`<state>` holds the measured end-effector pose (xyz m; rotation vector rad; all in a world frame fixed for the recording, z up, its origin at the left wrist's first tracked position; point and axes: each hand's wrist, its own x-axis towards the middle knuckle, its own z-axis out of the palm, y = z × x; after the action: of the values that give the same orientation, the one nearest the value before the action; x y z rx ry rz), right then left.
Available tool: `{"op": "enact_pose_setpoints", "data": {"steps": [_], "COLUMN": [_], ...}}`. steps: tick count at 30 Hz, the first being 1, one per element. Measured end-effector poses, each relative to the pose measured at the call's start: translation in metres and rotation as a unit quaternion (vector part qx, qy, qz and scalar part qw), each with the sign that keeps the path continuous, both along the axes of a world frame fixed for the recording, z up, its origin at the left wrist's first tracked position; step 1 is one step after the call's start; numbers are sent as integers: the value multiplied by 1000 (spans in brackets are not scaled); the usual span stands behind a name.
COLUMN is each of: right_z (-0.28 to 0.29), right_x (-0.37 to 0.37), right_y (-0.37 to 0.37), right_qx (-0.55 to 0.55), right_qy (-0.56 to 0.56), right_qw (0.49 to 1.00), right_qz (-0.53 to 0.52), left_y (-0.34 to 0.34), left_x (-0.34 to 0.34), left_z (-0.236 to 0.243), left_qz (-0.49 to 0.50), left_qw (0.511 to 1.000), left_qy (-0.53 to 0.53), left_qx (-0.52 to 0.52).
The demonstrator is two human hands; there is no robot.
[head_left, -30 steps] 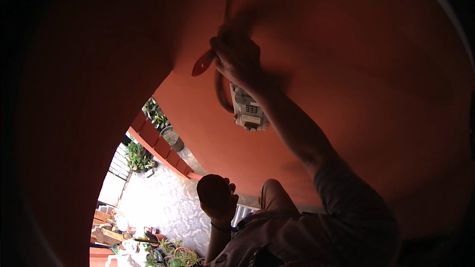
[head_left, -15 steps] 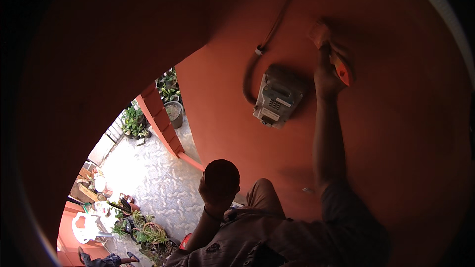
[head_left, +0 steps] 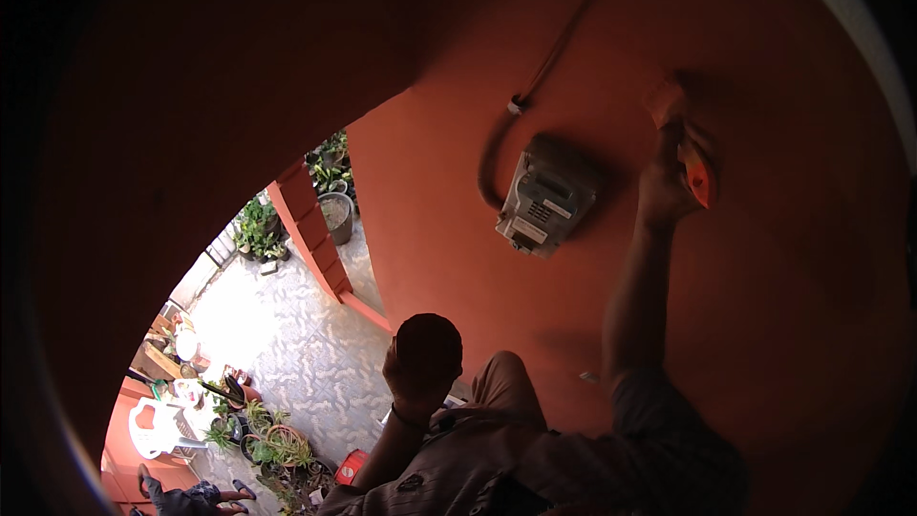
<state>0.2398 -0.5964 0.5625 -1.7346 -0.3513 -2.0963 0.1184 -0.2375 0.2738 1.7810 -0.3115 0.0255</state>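
Observation:
My right arm reaches up along the red-orange wall point(head_left: 764, 296). In my right hand point(head_left: 664, 189) is a paintbrush point(head_left: 700, 177) with an orange handle, its bristle end up at the wall. Whether the bristles press on the surface is hard to tell in the dim light. Low in front of my body, my left hand point(head_left: 409, 390) is wrapped round a dark, round-topped container point(head_left: 428, 349); its contents are too dark to make out. A grey electricity meter box point(head_left: 544, 201) is fixed to the wall, left of my right hand.
A conduit pipe point(head_left: 492, 158) curves up from the meter. Below at left lie a patterned tiled floor point(head_left: 330, 354), potted plants point(head_left: 282, 444), a white plastic chair point(head_left: 153, 428) and a red container point(head_left: 351, 466). Another person point(head_left: 186, 497) is at the lower left edge.
My right hand and the paintbrush have moved right and slightly down along the wall. The view has shifted slightly. My left hand still holds the container in about the same place.

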Motion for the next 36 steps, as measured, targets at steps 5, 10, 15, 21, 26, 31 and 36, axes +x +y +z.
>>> {"op": "enact_pose_setpoints", "data": {"steps": [5, 10, 15, 21, 26, 31, 36], "right_z": [37, 68, 70, 84, 85, 45, -10], "right_x": [5, 27, -5, 32, 10, -109, -180], "right_y": [65, 48, 23, 16, 5, -18, -4], "right_qx": [16, -45, -2, -66, -15, 36, 138], "right_qy": [38, 22, -49, 8, -23, -40, -18], "right_qw": [991, 997, 999, 994, 991, 997, 990], "right_qz": [130, 51, 17, 90, 129, 54, 38], "left_y": [1, -4, -5, -12, -11, -2, 12], "left_x": [-5, -2, 1, -3, -7, -1, 3], "left_z": [12, 5, 15, 27, 26, -2, -40], "left_qz": [-45, -108, -23, -106, -43, -188, -69], "left_qw": [980, 942, 948, 930, 993, 830, 927], "left_qy": [97, 99, -195, 102, -64, 170, 141], "left_qx": [-166, -300, 249, -337, -85, -497, -342]}}
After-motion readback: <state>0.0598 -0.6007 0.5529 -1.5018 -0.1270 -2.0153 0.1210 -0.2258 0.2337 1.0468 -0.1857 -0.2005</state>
